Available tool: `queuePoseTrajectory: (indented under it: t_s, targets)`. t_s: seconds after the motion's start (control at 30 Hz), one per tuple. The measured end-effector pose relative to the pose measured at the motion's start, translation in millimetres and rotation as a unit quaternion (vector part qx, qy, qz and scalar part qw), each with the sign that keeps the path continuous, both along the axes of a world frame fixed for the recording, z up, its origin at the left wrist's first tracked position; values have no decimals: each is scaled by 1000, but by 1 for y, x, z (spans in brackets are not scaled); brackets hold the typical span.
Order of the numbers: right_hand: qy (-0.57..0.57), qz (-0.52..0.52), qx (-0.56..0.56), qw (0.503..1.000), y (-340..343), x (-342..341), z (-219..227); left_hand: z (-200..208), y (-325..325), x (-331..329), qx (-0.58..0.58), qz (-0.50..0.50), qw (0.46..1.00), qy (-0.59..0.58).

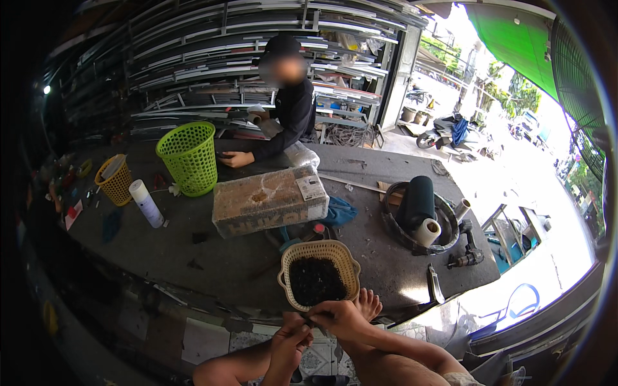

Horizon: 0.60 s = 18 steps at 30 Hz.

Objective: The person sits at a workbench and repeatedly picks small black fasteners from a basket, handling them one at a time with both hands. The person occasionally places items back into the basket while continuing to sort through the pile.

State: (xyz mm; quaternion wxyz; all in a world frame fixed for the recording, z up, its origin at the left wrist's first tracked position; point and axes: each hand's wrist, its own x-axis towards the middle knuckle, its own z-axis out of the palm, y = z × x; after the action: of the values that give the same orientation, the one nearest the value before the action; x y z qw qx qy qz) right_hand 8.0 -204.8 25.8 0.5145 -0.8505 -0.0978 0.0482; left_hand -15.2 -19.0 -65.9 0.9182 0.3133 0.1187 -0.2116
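Both hands meet just in front of a beige plastic basket (353,262), which holds a heap of small black pieces (315,281). My left hand (291,336) is closed, its fingertips pressed together close to the right hand. With fingers pinched, my right hand (339,320) comes in over the basket's near edge. A tiny dark bit seems to be between the fingertips, too small to name. My bare foot (368,303) rests on the table edge, right of the basket.
Behind the basket lies a taped cardboard box (270,198). A green basket (187,157), yellow basket (114,181) and spray can (147,204) stand left. Rightward are a black round tub (450,222) with rolls, a drill (468,249) and a knife (436,284). A person (293,109) works across the table.
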Motion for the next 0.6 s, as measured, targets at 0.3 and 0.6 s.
queuePoseTrajectory:
  t_s: [0.3,0.6]
  targets:
    - [9,29,25,999,-5,0,-2,-1,-1,0,25,-5,1000,12]
    - [35,47,22,998,-9,0,-10,7,-4,-1,63,3,998,-10]
